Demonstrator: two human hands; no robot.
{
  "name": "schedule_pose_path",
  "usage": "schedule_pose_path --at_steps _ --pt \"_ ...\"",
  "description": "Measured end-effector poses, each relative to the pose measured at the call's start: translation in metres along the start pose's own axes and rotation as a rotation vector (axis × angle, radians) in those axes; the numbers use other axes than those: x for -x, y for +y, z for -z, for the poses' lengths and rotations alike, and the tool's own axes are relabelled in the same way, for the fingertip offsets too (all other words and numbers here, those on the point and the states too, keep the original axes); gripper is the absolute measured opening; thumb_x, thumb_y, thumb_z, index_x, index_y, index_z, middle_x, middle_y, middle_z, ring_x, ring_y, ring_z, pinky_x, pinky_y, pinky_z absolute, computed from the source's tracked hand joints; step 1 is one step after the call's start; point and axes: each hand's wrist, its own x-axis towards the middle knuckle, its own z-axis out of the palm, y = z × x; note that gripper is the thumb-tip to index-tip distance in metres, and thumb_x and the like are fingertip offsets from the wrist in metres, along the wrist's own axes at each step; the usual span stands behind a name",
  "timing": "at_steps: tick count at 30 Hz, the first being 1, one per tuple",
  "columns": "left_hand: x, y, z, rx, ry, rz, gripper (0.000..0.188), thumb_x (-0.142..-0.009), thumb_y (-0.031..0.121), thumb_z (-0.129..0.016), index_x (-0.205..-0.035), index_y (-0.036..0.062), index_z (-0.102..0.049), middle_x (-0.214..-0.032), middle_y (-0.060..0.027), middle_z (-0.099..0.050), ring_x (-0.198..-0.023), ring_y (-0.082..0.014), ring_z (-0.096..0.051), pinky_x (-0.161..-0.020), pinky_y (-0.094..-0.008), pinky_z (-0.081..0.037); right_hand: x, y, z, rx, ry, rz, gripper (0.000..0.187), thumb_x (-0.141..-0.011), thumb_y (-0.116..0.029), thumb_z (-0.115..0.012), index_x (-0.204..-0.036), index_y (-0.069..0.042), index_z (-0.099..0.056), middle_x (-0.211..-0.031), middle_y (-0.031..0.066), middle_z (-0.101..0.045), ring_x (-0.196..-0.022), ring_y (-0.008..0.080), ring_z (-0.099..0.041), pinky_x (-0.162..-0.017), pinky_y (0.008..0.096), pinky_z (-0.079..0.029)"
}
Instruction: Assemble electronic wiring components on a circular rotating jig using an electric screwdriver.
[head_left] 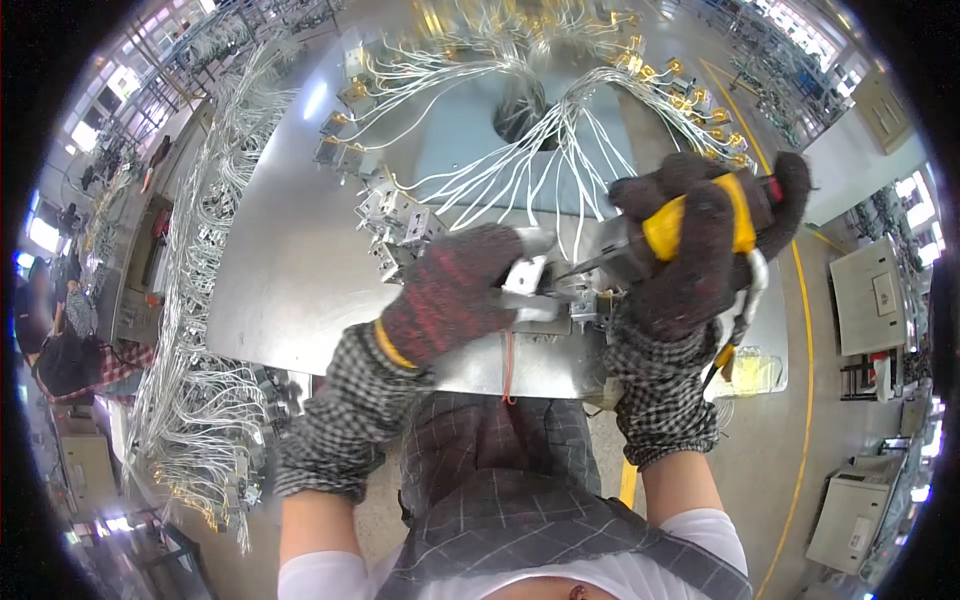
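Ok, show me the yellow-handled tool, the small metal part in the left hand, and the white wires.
yellow-handled tool (665,228), head view, on its yellow grip.
small metal part (528,275), head view, on its flat face.
white wires (520,175), head view, mid-bundle on the table.

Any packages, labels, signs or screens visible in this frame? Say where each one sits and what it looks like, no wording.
Clear plastic bag: near right corner of the metal worktable, below the right hand; yellowish, crumpled, contents unclear.
Panel on a grey cabinet: far right on the floor; small pale rectangle, too small to tell whether label or screen.
No signs clearly visible.
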Motion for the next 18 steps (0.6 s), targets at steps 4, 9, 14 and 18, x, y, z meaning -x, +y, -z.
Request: schedule_pose_path --at_steps 4,9,14,18 --pt "-0.003 0.006 -0.012 0.071 -0.037 0.122 0.070 -0.067 0.029 -0.090 -0.126 0.0018 -0.063 -0.106 -0.0150 -0.070 -0.090 -0.0262 -0.070 -0.077 -0.0352 -0.055 0.000 -0.013 -0.004 0.032 0.109 -0.020 0.070 -0.092 -0.015 -0.067 -0.148 -0.015 -0.024 -0.093 0.0161 -0.065 -0.065 0.0232 -0.065 -0.058 0.0336 -0.055" --pt "-0.002 0.004 -0.009 0.028 -0.147 0.339 0.060 -0.071 0.038 -0.084 -0.120 0.0085 -0.065 -0.095 -0.0128 -0.068 -0.087 -0.0309 -0.069 -0.076 -0.0403 -0.054 0.006 -0.007 -0.003 -0.045 0.048 -0.085 0.068 -0.092 -0.015 -0.066 -0.147 -0.024 -0.028 -0.095 0.0127 -0.061 -0.073 0.0173 -0.056 -0.063 0.0363 -0.054" --pt "-0.006 0.003 -0.016 -0.115 -0.227 0.348 0.056 -0.071 0.032 -0.083 -0.118 0.0078 -0.064 -0.098 -0.0135 -0.068 -0.090 -0.0324 -0.069 -0.078 -0.0423 -0.054 0.016 -0.006 -0.008 0.050 0.044 -0.179 0.072 -0.090 -0.018 -0.069 -0.147 -0.024 -0.026 -0.099 0.0137 -0.061 -0.076 0.0183 -0.058 -0.067 0.0382 -0.055" --pt "0.001 0.003 -0.016 -0.077 -0.217 0.337 0.065 -0.072 0.037 -0.083 -0.125 0.0083 -0.061 -0.105 -0.0148 -0.068 -0.093 -0.0335 -0.068 -0.081 -0.0429 -0.054 0.026 -0.012 -0.015 0.123 0.000 -0.176 0.072 -0.091 -0.018 -0.070 -0.147 -0.022 -0.024 -0.104 0.0160 -0.062 -0.081 0.0226 -0.065 -0.071 0.0396 -0.059"
